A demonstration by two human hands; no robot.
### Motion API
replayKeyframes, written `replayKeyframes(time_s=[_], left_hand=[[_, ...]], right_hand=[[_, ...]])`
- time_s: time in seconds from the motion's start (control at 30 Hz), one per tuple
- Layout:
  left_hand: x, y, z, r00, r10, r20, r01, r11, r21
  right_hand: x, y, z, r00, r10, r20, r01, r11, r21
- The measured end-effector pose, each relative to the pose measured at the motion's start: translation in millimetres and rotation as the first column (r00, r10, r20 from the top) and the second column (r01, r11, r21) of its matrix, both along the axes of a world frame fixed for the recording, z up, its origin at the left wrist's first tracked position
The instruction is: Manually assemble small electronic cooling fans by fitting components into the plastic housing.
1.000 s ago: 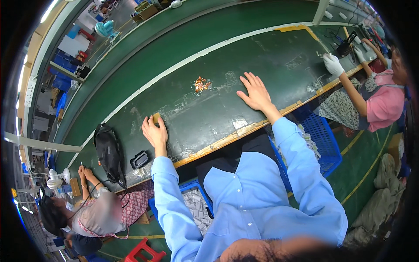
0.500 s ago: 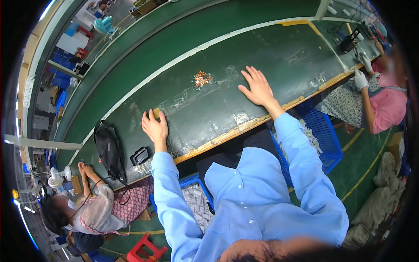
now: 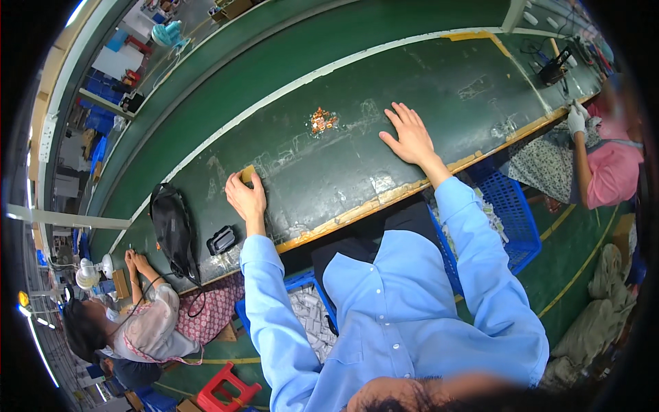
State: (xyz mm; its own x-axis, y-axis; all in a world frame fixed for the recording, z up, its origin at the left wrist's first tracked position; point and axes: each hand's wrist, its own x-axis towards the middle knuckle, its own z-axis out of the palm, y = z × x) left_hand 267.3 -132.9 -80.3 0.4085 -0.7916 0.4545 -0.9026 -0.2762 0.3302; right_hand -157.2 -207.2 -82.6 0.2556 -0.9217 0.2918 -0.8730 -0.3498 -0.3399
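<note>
My left hand point(image 3: 245, 197) is on the dark green worktop point(image 3: 329, 182), its thumb and fingers closed about a small yellow-brown block point(image 3: 248, 172). The block's top pokes out beyond the fingertips; its lower part is hidden by the hand. To the right, my right hand point(image 3: 412, 142) lies flat on the worktop with fingers stretched out and nothing in it. A little heap of small copper-orange parts point(image 3: 322, 122) sits farther back, between the two hands and touched by neither.
Left of my left hand lie a black bag point(image 3: 173, 230) and a small black case point(image 3: 221, 240). Blue baskets point(image 3: 516, 220) with pale pieces stand below the table edge. Co-workers sit at both sides; a red stool point(image 3: 228, 390) is on the floor.
My left thumb and fingers have drawn in around the yellow-brown block. My right hand stays flat in nearly the same spot. The right co-worker's gloved hands have come together.
</note>
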Motion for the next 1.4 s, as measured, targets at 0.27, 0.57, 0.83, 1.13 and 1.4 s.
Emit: replayKeyframes(time_s=[0.27,0.57,0.83,1.13,1.4], left_hand=[[-1.8,0.7,-1.3,1.000,0.008,0.026,-0.010,0.996,0.087],[-4.6,1.0,1.9,1.000,-0.024,0.008,0.023,0.996,0.084],[-1.0,4.4,2.3,0.993,-0.105,0.047,0.102,0.992,0.069],[-4.6,4.2,5.0,0.990,-0.136,0.047,0.136,0.991,0.008],[-4.9,3.8,3.9,0.992,-0.102,0.079,0.098,0.994,0.052]], right_hand=[[-0.6,0.9,0.3,1.000,-0.003,0.005,0.003,1.000,-0.008],[-2.6,1.2,-1.0,1.000,-0.003,0.014,0.003,1.000,-0.015],[0.1,1.0,-0.6,0.999,0.003,0.042,-0.002,1.000,-0.023],[-1.5,0.6,-1.8,0.998,0.012,0.066,-0.011,1.000,-0.027],[-0.9,1.3,-1.5,0.997,0.011,0.079,-0.010,1.000,-0.021]])
